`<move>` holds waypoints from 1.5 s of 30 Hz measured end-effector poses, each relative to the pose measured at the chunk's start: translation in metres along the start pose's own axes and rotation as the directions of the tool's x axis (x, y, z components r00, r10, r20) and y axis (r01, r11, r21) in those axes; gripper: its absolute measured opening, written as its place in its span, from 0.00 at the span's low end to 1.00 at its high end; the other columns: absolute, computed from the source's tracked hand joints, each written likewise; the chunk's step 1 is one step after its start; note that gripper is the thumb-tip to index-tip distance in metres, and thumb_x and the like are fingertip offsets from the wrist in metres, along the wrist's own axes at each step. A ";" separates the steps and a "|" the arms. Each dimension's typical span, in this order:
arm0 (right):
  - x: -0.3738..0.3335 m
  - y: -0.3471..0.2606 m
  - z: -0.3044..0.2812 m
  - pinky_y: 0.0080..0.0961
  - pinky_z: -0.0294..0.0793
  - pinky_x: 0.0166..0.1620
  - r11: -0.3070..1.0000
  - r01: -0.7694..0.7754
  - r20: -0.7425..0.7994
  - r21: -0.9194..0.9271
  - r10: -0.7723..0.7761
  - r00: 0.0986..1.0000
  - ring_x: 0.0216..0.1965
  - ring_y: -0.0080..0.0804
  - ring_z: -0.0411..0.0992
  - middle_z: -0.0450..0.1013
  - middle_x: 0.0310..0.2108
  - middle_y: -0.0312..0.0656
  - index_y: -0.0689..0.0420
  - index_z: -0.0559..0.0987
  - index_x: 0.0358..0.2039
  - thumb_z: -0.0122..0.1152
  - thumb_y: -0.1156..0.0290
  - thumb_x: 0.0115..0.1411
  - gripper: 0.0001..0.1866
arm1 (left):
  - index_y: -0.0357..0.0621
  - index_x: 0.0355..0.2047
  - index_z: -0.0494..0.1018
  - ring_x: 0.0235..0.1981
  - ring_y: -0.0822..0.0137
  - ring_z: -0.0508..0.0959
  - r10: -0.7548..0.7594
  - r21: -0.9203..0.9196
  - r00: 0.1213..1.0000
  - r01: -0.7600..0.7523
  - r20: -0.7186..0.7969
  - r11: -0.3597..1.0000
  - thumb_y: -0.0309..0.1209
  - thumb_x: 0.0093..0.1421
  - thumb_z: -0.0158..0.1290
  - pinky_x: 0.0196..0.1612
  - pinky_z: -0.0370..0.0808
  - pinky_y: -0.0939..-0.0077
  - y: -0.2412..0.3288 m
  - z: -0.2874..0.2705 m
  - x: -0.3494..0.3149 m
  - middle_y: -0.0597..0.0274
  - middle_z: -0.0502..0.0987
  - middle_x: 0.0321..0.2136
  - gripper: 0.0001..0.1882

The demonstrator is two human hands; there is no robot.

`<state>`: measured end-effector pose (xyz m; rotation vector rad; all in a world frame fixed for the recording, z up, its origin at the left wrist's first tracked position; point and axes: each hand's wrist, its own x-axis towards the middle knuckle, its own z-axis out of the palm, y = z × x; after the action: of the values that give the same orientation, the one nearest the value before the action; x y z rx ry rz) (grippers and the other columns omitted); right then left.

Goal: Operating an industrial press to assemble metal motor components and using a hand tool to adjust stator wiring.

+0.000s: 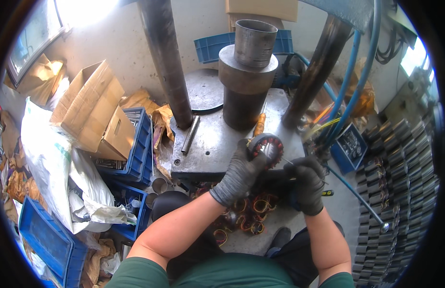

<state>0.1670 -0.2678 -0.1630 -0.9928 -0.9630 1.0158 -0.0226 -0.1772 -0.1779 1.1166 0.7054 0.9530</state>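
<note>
My left hand, in a grey glove, is closed round a ring-shaped motor stator with a dark rim and red windings inside. It is held tilted over the front edge of the steel press table. My right hand, gloved too, is closed on a thin metal rod that points at the stator; its handle is hidden in the fist. Behind the stator, a tool with a wooden handle lies against a thick steel cylinder. A short metal bar rests at the table's left.
Steel columns flank the table. Stators with coloured wires lie on the floor below my hands. Stacked metal cores fill the right side, near a blue bin and a hose. Cartons and white sacks stand left.
</note>
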 end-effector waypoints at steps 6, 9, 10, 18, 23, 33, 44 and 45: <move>-0.002 -0.006 -0.001 0.27 0.80 0.42 0.998 0.058 0.072 0.013 -0.059 0.996 0.33 0.28 0.79 0.82 0.33 0.43 0.63 0.82 0.39 0.62 0.68 0.65 0.10 | 0.37 0.61 0.59 0.48 0.67 0.80 -0.013 -0.126 0.998 0.020 0.061 0.992 0.31 0.66 0.52 0.50 0.83 0.70 0.005 -0.002 -0.001 0.52 0.75 0.50 0.26; -0.002 -0.007 0.002 0.27 0.79 0.42 1.000 0.025 0.045 -0.001 -0.025 0.999 0.34 0.27 0.79 0.81 0.33 0.42 0.63 0.81 0.39 0.62 0.70 0.65 0.08 | 0.37 0.60 0.59 0.48 0.67 0.80 -0.032 -0.112 0.998 0.038 0.052 0.993 0.32 0.66 0.53 0.49 0.83 0.70 0.006 -0.002 -0.001 0.51 0.76 0.49 0.26; -0.002 -0.005 0.003 0.28 0.78 0.40 0.968 0.161 0.095 -0.194 -0.145 0.985 0.33 0.29 0.79 0.81 0.32 0.42 0.62 0.81 0.38 0.62 0.72 0.64 0.07 | 0.37 0.60 0.59 0.48 0.67 0.80 -0.001 -0.035 0.999 0.002 0.037 0.999 0.32 0.65 0.53 0.49 0.83 0.70 0.004 -0.001 0.000 0.51 0.76 0.49 0.26; -0.003 -0.032 0.000 0.34 0.73 0.32 0.390 0.635 0.470 -0.667 -0.442 0.764 0.28 0.42 0.76 0.73 0.27 0.45 0.58 0.79 0.32 0.61 0.78 0.60 0.01 | 0.39 0.59 0.59 0.46 0.67 0.80 0.025 -0.062 0.997 -0.021 0.067 0.998 0.30 0.65 0.54 0.47 0.84 0.71 0.007 0.004 -0.004 0.51 0.76 0.46 0.25; -0.018 -0.014 -0.002 0.33 0.73 0.32 0.507 0.623 0.231 -0.596 -0.635 0.737 0.28 0.39 0.76 0.74 0.26 0.43 0.57 0.79 0.39 0.59 0.78 0.63 0.05 | 0.42 0.60 0.60 0.43 0.70 0.80 -0.095 -0.196 0.995 0.090 -0.014 0.976 0.33 0.66 0.54 0.43 0.84 0.73 0.012 -0.002 -0.001 0.52 0.76 0.46 0.25; 0.001 -0.014 0.017 0.25 0.81 0.39 0.973 -0.010 0.077 -0.230 0.028 0.997 0.36 0.24 0.80 0.81 0.37 0.41 0.60 0.77 0.53 0.63 0.71 0.68 0.15 | 0.39 0.61 0.66 0.45 0.71 0.80 -0.058 -0.200 0.984 0.093 0.171 0.975 0.50 0.62 0.56 0.42 0.82 0.74 0.014 0.007 -0.012 0.58 0.79 0.46 0.35; 0.005 -0.011 0.012 0.29 0.82 0.41 0.983 -0.110 -0.135 0.145 0.130 0.982 0.37 0.29 0.80 0.80 0.38 0.44 0.63 0.78 0.46 0.67 0.71 0.63 0.13 | 0.34 0.61 0.68 0.50 0.59 0.82 -0.265 -0.359 0.905 0.381 0.333 0.852 0.52 0.70 0.50 0.56 0.80 0.64 0.036 0.006 -0.014 0.45 0.78 0.52 0.33; 0.005 -0.011 0.011 0.29 0.82 0.41 0.983 -0.109 -0.139 0.148 0.130 0.982 0.37 0.29 0.80 0.80 0.38 0.44 0.63 0.78 0.46 0.67 0.71 0.63 0.13 | 0.35 0.60 0.68 0.49 0.58 0.82 -0.314 -0.265 0.905 0.391 0.288 0.881 0.53 0.70 0.50 0.56 0.80 0.63 0.036 0.005 -0.014 0.45 0.78 0.52 0.33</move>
<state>0.1599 -0.2628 -0.1493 -1.0031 -0.7066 1.0788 -0.0340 -0.1866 -0.1417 0.7626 0.5137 0.5781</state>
